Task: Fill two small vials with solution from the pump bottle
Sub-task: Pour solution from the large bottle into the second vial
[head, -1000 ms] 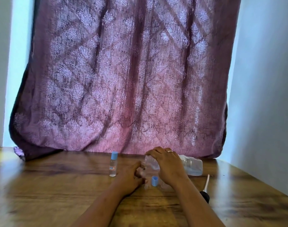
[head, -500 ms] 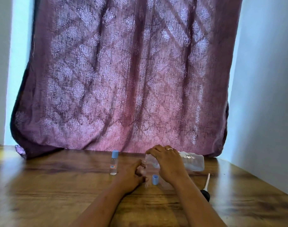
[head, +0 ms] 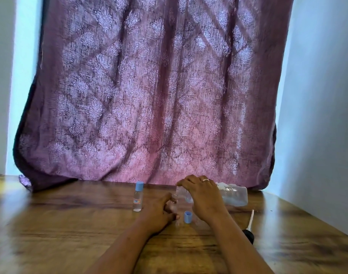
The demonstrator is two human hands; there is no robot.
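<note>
1. Centrally, at the far part of the wooden bench [head: 70, 224], I am watching two bare hands working close together in front of a purple patterned curtain [head: 149, 95].
2. The right hand [head: 205, 196] is gripping the pump bottle [head: 233, 195], a clear plastic one, from above. Its fingers [head: 186, 181] are curling over the bottle's shoulder near the neck.
3. The pump bottle is lying almost level, with its base pointing right and its neck pointing left toward the other hand. Clear liquid is pooling along its lower side. I cannot tell whether the bottle is touching the bench.
4. The left hand [head: 158, 212] is holding the open vial [head: 174, 199] upright just under the bottle's neck. The hand is clenching round the small clear body and hiding most of it. I cannot tell whether any liquid is passing between neck and vial.
5. A loose blue cap [head: 188, 216] is standing on the bench between the two wrists, just beside the left fingertips and apart from them.
6. The capped vial [head: 137, 198] is standing upright on the bench to the left of the left hand, clear of it. It is wearing a blue cap and a small red and blue label.
7. The black pump head [head: 248, 235] is lying on the bench to the right of the right forearm, which is partly covering it. Its white dip tube [head: 251, 217] is pointing away from me.
8. A ring [head: 205, 180] is showing on one right finger, and a pale wall [head: 317, 115] is closing off the right side of the bench.
</note>
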